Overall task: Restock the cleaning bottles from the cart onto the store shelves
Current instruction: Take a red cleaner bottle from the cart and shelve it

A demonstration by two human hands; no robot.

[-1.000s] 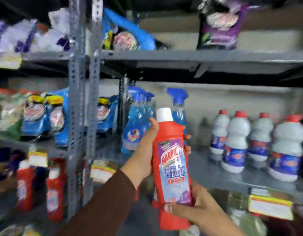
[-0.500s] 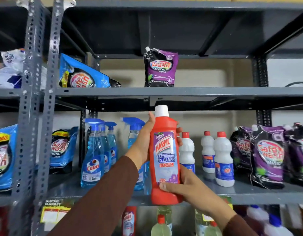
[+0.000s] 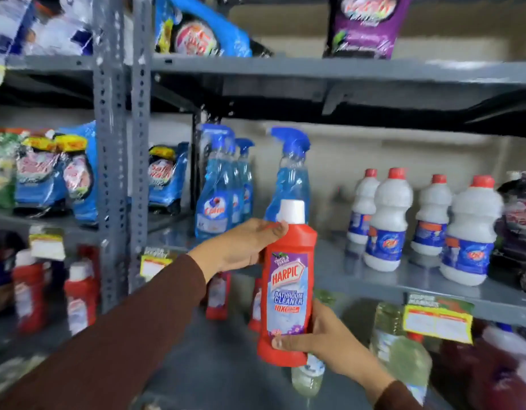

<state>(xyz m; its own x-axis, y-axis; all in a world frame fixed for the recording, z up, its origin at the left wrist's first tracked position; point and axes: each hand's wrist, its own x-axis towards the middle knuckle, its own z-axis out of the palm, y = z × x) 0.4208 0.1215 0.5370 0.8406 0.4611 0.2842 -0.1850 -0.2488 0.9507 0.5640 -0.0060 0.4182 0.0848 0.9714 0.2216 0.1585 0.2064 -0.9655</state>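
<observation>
I hold a red Harpic bathroom cleaner bottle point(image 3: 288, 285) with a white cap upright in front of the grey metal shelves. My left hand point(image 3: 244, 247) grips its shoulder just below the cap. My right hand point(image 3: 323, 338) wraps around its base from the right. The bottle hangs in front of the middle shelf point(image 3: 359, 279) and partly hides a blue spray bottle point(image 3: 291, 179) behind it. More red Harpic bottles point(image 3: 217, 294) stand on the lower shelf behind my left wrist. The cart is out of view.
Blue spray bottles point(image 3: 217, 190) stand left on the middle shelf, white red-capped bottles point(image 3: 386, 220) to the right. Detergent pouches point(image 3: 365, 25) sit on the top shelf. Perforated grey uprights point(image 3: 122, 143) split the bays. Greenish bottles point(image 3: 400, 347) and red bottles point(image 3: 78, 297) fill lower shelves.
The view has swung down and left, so the top shelf sits near the frame's top. The red bottle stays in both hands, now lower against the shelves.
</observation>
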